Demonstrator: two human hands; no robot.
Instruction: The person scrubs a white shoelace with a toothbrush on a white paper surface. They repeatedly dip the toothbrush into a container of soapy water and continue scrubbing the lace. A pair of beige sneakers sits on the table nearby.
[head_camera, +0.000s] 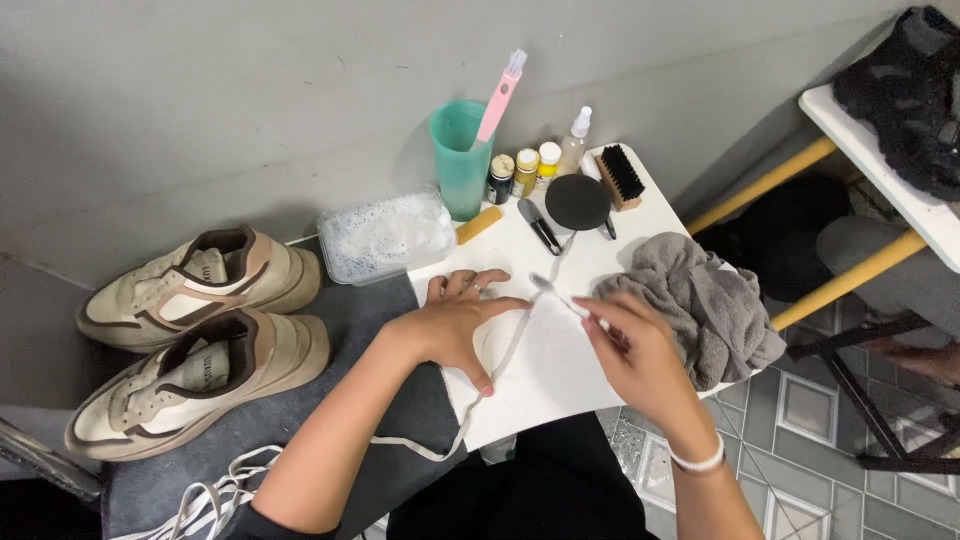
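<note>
From my feed: white table (560, 370) fills centre frame, with a dark grey mat (370, 310) to its left, grey wall behind.

Two beige and brown sneakers (190, 330) sit on the mat, side by side, laces out. Loose white laces (215, 495) are piled at the bottom left.

Grey towel (710, 300) is bunched on the table's right edge, just beside the right hand.

Clear plastic tub (385, 237) of foamy water sits at the table's back left corner, touching the teal cup (460, 160). A pink toothbrush (500, 95) stands tilted in the cup.

Back row: small bottles (527, 172), spray bottle (574, 140), wooden bristle brush (620, 177), round black lid (578, 201).

Left hand (455, 325): forearm comes in from lower left, palm down on the table. Fingers are spread and pressing flat on the white shoelace (505, 350), pinning it to the tabletop. Index points right along the lace.

Right hand (635, 350): forearm comes up from bottom right, white band on the wrist. Thumb and index pinch a small white brush (560, 295) by its handle; the other fingers are curled in. Brush head angles up and left, sitting over the lace just past the left fingertips. I can't tell if the bristles touch it.

Lace runs from near the black lid, down between both hands, under the left palm, off the table's front edge toward the pile.
</note>
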